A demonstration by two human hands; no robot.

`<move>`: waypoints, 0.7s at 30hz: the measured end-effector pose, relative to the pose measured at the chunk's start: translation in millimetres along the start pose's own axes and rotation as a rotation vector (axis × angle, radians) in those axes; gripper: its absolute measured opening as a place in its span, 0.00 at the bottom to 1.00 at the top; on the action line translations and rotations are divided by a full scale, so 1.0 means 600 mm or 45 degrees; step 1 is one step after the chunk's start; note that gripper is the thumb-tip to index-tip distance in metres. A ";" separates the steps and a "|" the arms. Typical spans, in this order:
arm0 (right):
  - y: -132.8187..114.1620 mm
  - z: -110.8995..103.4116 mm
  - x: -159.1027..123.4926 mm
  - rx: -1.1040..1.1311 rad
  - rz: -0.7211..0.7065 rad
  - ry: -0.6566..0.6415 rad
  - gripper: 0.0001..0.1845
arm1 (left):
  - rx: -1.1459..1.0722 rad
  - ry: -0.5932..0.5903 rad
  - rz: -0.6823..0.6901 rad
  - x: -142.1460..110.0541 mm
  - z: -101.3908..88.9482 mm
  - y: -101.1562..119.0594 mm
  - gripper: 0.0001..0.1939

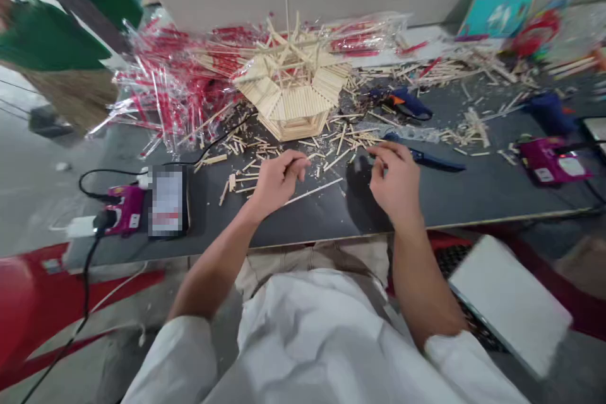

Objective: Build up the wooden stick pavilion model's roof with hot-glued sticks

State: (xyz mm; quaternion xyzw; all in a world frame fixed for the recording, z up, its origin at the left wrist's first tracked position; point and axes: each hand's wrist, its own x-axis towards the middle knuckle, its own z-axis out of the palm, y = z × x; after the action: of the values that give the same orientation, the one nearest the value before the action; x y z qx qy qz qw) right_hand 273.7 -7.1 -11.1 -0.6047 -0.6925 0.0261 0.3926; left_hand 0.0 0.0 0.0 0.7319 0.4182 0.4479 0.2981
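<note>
My left hand (279,182) hovers over the near part of the dark table, its fingers curled in toward the thumb. Whether a small piece sits in them I cannot make out. To the right, my right hand (396,180) is bent with thumb and fingertips close together, near a heap of short wooden sticks (362,137); anything pinched there is too small to tell. Between the hands lies a long thin stick (315,190). Beyond them stands a many-sided model (303,104) built of pale wooden sticks, with a tall thin stick rising from it.
Plastic-wrapped red bundles (165,85) fill the back left. A phone (168,201) and purple power strip (124,208) lie at left. On the right are a blue glue gun (411,103), dark-blue-handled tool (438,161) and another purple strip (553,161). Scraps litter the dark table (303,224).
</note>
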 end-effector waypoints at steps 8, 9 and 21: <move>-0.121 0.030 0.006 0.885 0.146 -0.352 0.09 | 0.269 0.015 0.096 -0.007 0.001 0.012 0.11; -0.127 0.035 0.007 0.912 0.153 -0.353 0.08 | 0.297 0.017 0.116 -0.008 0.001 0.011 0.10; -0.142 0.061 0.005 1.202 0.448 -0.335 0.11 | 0.658 0.063 0.212 -0.014 0.005 0.002 0.12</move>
State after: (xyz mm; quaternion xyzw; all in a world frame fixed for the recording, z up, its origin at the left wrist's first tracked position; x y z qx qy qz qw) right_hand 183.0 -11.3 8.8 -0.4606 -0.5366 0.4770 0.5219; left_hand 1.0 -8.0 -3.6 0.8044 0.4642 0.3670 0.0532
